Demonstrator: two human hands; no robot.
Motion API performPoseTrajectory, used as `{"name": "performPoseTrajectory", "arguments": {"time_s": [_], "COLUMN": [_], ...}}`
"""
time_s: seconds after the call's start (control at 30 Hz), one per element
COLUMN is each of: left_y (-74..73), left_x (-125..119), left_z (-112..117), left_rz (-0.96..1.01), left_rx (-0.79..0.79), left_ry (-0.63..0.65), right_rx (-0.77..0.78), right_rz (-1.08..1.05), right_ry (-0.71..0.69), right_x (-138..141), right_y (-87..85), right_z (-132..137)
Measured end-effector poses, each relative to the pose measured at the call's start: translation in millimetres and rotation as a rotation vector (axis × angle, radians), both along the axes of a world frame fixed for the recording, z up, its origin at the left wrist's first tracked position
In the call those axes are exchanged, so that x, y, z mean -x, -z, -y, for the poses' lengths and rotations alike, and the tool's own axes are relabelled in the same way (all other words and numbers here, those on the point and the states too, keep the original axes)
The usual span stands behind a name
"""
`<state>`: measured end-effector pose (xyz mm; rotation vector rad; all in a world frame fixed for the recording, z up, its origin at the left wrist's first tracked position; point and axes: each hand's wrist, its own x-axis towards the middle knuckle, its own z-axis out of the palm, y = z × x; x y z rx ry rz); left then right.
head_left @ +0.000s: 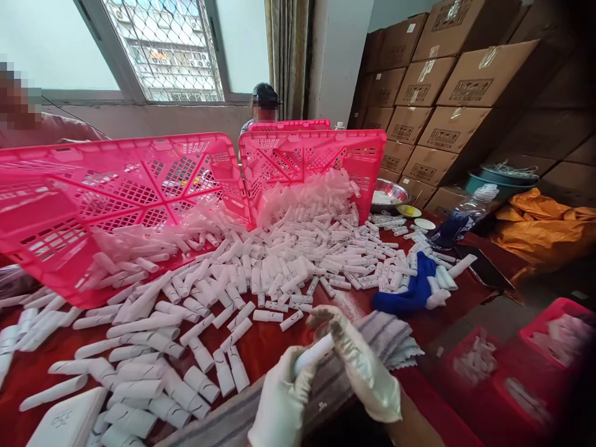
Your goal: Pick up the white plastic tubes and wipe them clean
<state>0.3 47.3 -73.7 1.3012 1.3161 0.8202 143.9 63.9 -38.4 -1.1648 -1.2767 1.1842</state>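
Observation:
My left hand (283, 397), in a white glove, is closed around a small white tube (315, 355), which slants up to the right. Next to the tube's upper end is my right hand (361, 363), also gloved, its fingers bent and apart; whether it touches the tube is hard to tell. Both hands are above a grey striped towel (326, 394) at the table's near edge. Beyond them, a large heap of white tubes (279, 273) with dark markings spreads over the red table (261, 347), many with thin translucent sleeves.
Two pink crates (153, 146) (311, 139) lie tipped toward me, spilling tubes. To the right are a blue cloth (410, 292), a bottle (460, 217), a phone (484, 268) and stacked cartons (437, 130). A white box (67, 419) sits near left. Two people are beyond the crates.

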Motion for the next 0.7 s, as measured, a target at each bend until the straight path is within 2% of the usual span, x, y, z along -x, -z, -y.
{"name": "performPoseTrajectory", "arguments": {"time_s": [0.1, 0.17, 0.23, 0.3, 0.4, 0.47, 0.53, 0.6, 0.7], "left_y": [-2.6, -7.7, -13.5, -17.4, -15.5, -9.8, -3.4, 1.4, 3.8], "left_x": [-1.0, -1.4, -0.9, 2.5, 13.5, 19.8, 19.7, 11.5, -7.8], "left_z": [0.9, 1.7, 2.8, 3.5, 1.4, -1.7, -3.9, -2.5, 7.1], "left_rz": [0.088, 0.162, 0.319, 0.583, 0.978, 1.115, 1.168, 1.138, 0.912], "left_rx": [0.046, 0.081, 0.196, 0.408, 0.808, 0.979, 1.04, 1.055, 0.865], "left_ry": [0.036, 0.021, 0.011, 0.066, 0.291, 0.44, 0.513, 0.509, 0.357], "right_rx": [0.061, 0.071, 0.056, 0.015, -0.09, -0.14, -0.161, -0.168, -0.097], "right_rz": [-0.039, -0.041, -0.036, -0.036, -0.057, -0.06, -0.048, -0.046, -0.089], "right_ry": [0.156, 0.146, 0.07, -0.01, -0.135, -0.192, -0.2, -0.201, -0.172], "right_x": [-4.7, -7.8, -10.2, -12.9, -19.3, -23.4, -24.8, -22.3, -16.9], "right_y": [8.7, 12.5, 13.3, 11.4, 7.1, 5.6, 5.7, 6.9, 10.0], "right_z": [3.3, 3.0, 1.7, 0.6, 1.5, 4.7, 9.8, 15.9, 24.6]}}
